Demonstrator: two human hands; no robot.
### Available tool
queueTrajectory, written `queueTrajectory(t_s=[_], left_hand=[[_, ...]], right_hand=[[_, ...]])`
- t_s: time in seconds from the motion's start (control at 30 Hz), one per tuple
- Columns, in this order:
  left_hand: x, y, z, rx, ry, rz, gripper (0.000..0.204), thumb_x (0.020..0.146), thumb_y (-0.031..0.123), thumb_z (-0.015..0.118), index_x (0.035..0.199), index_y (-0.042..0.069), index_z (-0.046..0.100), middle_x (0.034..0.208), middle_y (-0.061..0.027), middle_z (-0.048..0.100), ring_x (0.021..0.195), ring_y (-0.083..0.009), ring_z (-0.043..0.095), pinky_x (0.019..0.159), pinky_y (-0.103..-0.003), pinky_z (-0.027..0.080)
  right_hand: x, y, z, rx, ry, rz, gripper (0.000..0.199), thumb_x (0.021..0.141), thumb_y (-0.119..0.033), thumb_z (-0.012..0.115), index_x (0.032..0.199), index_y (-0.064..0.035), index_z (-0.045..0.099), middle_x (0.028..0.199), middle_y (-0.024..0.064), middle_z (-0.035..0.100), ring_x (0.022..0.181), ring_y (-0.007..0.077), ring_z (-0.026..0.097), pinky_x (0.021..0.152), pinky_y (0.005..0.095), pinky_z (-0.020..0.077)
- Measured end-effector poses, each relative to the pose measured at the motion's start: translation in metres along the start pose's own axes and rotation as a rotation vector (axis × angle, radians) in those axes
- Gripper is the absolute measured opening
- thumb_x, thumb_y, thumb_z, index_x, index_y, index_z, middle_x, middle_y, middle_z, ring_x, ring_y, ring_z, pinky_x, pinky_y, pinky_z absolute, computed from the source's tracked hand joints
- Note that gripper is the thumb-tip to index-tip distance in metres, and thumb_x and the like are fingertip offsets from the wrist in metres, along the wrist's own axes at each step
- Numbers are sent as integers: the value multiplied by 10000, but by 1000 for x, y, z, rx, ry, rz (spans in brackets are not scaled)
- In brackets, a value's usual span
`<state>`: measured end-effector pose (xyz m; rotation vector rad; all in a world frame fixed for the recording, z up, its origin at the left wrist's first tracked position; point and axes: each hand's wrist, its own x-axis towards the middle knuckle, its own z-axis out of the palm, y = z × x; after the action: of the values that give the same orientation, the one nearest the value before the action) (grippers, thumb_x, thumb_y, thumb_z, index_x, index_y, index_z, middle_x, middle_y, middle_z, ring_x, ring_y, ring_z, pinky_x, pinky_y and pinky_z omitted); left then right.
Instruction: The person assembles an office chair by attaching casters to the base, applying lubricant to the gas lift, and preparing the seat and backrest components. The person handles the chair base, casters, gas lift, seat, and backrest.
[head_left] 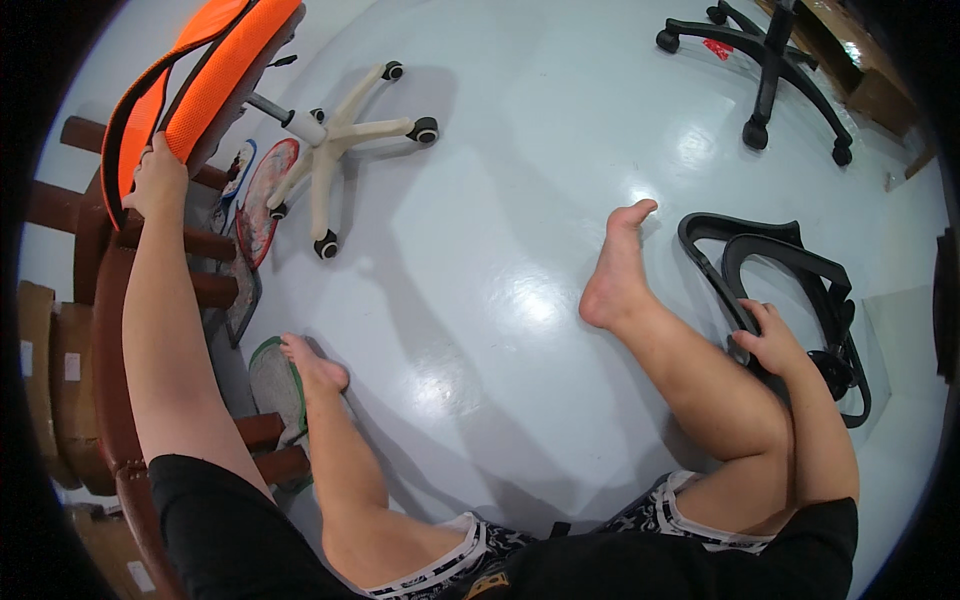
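An office chair with orange mesh (215, 105) is tilted at the upper left, its pale five-legged base (335, 150) resting on casters. My left hand (160, 180) grips the lower edge of the orange part, close to its dark curved frame. Down at the right, black looped chair armrests (745, 228) lie on the floor beside my right leg. My right hand (775, 340) is closed around the near bar of one armrest. My palm hides part of that bar.
Brown wooden stools (115, 350) stand along the left, with cardboard boxes (75, 370) behind them. Round mats (265, 200) lean by the stool legs. A black chair base (770, 65) and another cardboard box (880, 95) are at the upper right. My bare feet rest on the glossy floor.
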<state>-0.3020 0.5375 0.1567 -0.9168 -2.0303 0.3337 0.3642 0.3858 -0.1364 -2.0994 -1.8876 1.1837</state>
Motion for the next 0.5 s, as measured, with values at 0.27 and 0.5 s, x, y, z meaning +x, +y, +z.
queueTrajectory(t_s=[0.27,0.5], left_hand=[[-35,-28,-4,-53,13,127,476,830,262,569,1260,168,386,1233,-125,487,1155,-334,473,838,-620,389],[18,-28,-23,-1284,2,37,918,769,606,572,1438,129,162,1335,-214,363,1153,-322,453,961,-412,363]], right_hand=[[2,2,1,5,-4,5,608,707,-287,634,1254,-83,467,1144,207,474,1081,350,492,926,374,396],[4,5,3,1,-4,-11,616,707,-288,634,1253,-63,456,1172,203,462,1091,346,479,934,369,386]])
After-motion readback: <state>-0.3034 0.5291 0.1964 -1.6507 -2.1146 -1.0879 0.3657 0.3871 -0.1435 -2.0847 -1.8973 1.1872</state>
